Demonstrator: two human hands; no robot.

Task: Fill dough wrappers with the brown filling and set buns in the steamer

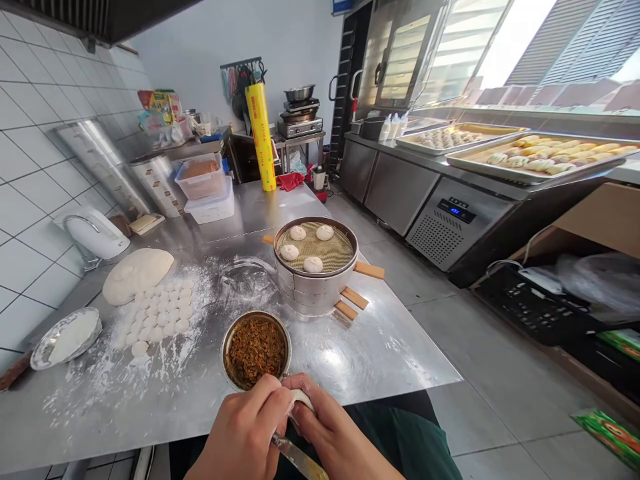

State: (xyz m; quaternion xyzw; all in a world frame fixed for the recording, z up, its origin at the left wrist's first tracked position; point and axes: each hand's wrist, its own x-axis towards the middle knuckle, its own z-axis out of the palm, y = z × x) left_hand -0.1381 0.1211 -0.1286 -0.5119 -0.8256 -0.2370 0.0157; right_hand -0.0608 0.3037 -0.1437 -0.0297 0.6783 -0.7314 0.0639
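The L hand (249,427) has its fingers bent and pressed together, pinching the edge of a piece of dough (303,400); the R hand (327,417) is curled around the other side, so the dough is btwn both hands, just on the near side of the bowl (289,347) w/ filling (255,350). A flat metal tool (303,460) shows below; which hand holds it, one cannot tell. Filling inside the dough is also not visible. To do this folding step well, the R hand should support softly, b/c thin dough may tear, and the L hand should make small, even pinches. Edge must be clean, b/c oil prob. weakens the seal. The buns (313,265) in the steamer (313,297), approx. round & well apart, are a good model for the shape
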